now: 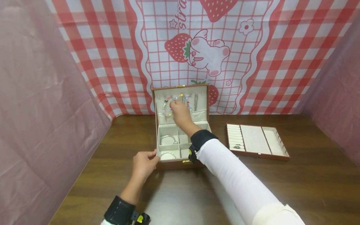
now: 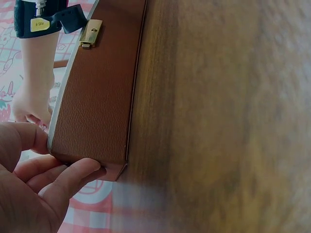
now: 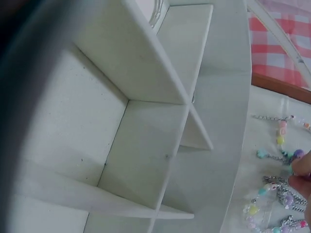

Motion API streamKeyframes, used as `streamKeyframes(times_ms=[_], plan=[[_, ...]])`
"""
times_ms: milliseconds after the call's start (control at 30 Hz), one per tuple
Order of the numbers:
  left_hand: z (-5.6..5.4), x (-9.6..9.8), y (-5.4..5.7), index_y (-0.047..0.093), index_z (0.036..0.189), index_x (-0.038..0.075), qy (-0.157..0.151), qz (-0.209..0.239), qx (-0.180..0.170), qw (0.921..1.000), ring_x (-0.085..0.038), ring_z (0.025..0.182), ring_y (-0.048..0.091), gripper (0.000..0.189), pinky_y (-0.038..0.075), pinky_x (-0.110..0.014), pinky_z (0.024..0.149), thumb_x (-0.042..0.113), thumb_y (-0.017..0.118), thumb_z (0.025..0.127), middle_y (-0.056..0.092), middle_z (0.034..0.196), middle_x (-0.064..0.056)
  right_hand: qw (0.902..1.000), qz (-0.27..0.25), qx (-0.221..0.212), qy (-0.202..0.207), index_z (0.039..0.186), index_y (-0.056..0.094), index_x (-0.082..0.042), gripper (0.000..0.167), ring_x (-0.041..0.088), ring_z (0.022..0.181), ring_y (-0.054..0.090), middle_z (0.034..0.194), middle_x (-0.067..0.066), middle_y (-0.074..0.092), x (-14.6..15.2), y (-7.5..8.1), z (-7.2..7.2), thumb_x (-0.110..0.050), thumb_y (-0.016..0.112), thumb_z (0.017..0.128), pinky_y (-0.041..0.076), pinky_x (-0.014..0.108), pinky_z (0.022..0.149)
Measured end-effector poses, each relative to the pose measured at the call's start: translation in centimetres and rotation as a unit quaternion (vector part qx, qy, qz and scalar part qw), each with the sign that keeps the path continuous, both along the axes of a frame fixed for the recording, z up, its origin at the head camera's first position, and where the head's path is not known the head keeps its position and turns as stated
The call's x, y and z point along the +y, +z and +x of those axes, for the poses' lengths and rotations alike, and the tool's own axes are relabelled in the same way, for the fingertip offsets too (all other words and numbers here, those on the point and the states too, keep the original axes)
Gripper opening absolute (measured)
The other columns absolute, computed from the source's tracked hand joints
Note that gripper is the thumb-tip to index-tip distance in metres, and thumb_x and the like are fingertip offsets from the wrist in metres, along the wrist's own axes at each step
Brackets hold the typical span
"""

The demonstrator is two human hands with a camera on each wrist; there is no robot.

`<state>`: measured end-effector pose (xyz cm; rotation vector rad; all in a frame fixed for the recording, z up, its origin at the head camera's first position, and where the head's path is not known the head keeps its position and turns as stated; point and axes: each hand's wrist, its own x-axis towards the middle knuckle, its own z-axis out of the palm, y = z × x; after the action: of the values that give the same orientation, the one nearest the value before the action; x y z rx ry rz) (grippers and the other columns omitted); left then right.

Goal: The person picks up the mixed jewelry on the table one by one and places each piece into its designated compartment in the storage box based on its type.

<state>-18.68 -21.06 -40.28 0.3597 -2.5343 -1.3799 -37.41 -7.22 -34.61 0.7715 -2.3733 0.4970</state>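
Note:
A brown leather jewelry box [image 1: 171,165] stands with its lid [image 1: 200,117] raised. My left hand [image 1: 144,162] grips the box's front left corner, its fingers and thumb bent around the edge in the left wrist view. Colorful beaded bracelets [image 1: 164,107] and silver chains [image 1: 196,101] hang on the lid's pale lining. In front of that lining, my right hand [image 1: 181,114] pinches a beaded bracelet [image 3: 297,154] by its beads; part of it is hidden by the fingers. Silver bangles [image 1: 175,142] lie in the left compartments.
To the right of the box lies a removable jewelry tray [image 1: 254,139] with a small dark ring-like piece [image 1: 237,146] in its slotted section. A gold clasp [image 2: 91,34] sits on the box front. A red-checked cloth [image 1: 112,59] hangs behind the wooden table [image 1: 315,187].

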Motion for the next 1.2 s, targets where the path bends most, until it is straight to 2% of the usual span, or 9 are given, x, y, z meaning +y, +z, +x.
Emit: streamKeyframes(times_ms=[100, 200, 433, 633, 733, 967, 1200], plan=[[-0.02, 0.01, 0.1, 0.071, 0.111, 0.002, 0.0, 0.004, 0.002, 1.0, -0.016, 0.046, 0.061, 0.032, 0.046, -0.025, 0.042, 0.008, 0.068, 0.08, 0.072, 0.09, -0.021, 0.9982, 0.034, 0.023, -0.043, 0.086, 0.057, -0.002, 0.011, 0.03, 0.069, 0.063, 0.085, 0.015, 0.063, 0.23, -0.02, -0.11, 0.009, 0.06, 0.085, 0.055, 0.037, 0.056], [-0.04, -0.02, 0.1, 0.071, 0.111, 0.002, -0.001, 0.0, 0.005, 1.0, -0.014, 0.045, 0.061, 0.032, 0.044, -0.025, 0.042, 0.008, 0.068, 0.079, 0.072, 0.086, -0.019, 0.9963, 0.037, 0.029, -0.072, 0.08, 0.058, -0.003, 0.012, 0.031, 0.071, 0.064, 0.083, 0.013, 0.066, 0.47, -0.06, -0.2, 0.007, 0.061, 0.086, 0.056, 0.04, 0.058], [-0.01, -0.05, -0.02, 0.071, 0.111, 0.002, -0.003, -0.009, 0.007, 0.9999, -0.012, 0.044, 0.059, 0.032, 0.043, -0.025, 0.041, 0.008, 0.068, 0.079, 0.073, 0.087, -0.019, 0.9974, 0.051, 0.028, -0.044, 0.072, 0.061, -0.001, 0.015, 0.031, 0.073, 0.065, 0.076, 0.014, 0.063, 0.7, -0.29, -0.45, 0.009, 0.06, 0.082, 0.056, 0.041, 0.064], [0.16, -0.1, -0.07, 0.071, 0.11, 0.002, 0.001, -0.006, 0.007, 1.0, -0.012, 0.044, 0.059, 0.031, 0.044, -0.025, 0.041, 0.008, 0.068, 0.079, 0.072, 0.091, -0.021, 0.9971, 0.067, 0.006, -0.036, 0.082, 0.067, 0.0, 0.008, 0.033, 0.074, 0.063, 0.09, 0.018, 0.058, 0.44, -0.57, -0.52, 0.005, 0.062, 0.086, 0.056, 0.04, 0.063], [0.18, -0.1, -0.01, 0.072, 0.11, 0.002, 0.002, -0.008, 0.01, 0.9999, -0.011, 0.044, 0.059, 0.031, 0.043, -0.024, 0.041, 0.008, 0.069, 0.079, 0.073, 0.084, -0.018, 0.9968, 0.067, 0.007, -0.043, 0.087, 0.069, 0.0, 0.008, 0.034, 0.072, 0.064, 0.095, 0.02, 0.057, 0.31, -0.5, -0.48, 0.005, 0.062, 0.086, 0.056, 0.04, 0.06], [0.14, -0.05, 0.15, 0.072, 0.11, 0.003, 0.002, -0.011, 0.011, 0.9999, -0.01, 0.04, 0.056, 0.032, 0.041, -0.024, 0.04, 0.009, 0.068, 0.079, 0.069, 0.062, -0.006, 0.9954, 0.082, 0.002, -0.05, 0.087, 0.067, 0.0, 0.01, 0.035, 0.07, 0.065, 0.091, 0.02, 0.061, 0.36, 0.01, -0.05, 0.008, 0.061, 0.086, 0.057, 0.041, 0.059], [0.19, -0.02, 0.18, 0.072, 0.11, 0.003, 0.002, -0.012, 0.011, 0.9999, -0.01, 0.041, 0.057, 0.032, 0.041, -0.024, 0.04, 0.009, 0.068, 0.079, 0.07, 0.064, -0.007, 0.993, 0.114, 0.006, -0.03, 0.082, 0.062, -0.002, 0.012, 0.033, 0.071, 0.066, 0.08, 0.014, 0.065, 0.38, -0.26, -0.34, 0.009, 0.057, 0.084, 0.056, 0.042, 0.06]])
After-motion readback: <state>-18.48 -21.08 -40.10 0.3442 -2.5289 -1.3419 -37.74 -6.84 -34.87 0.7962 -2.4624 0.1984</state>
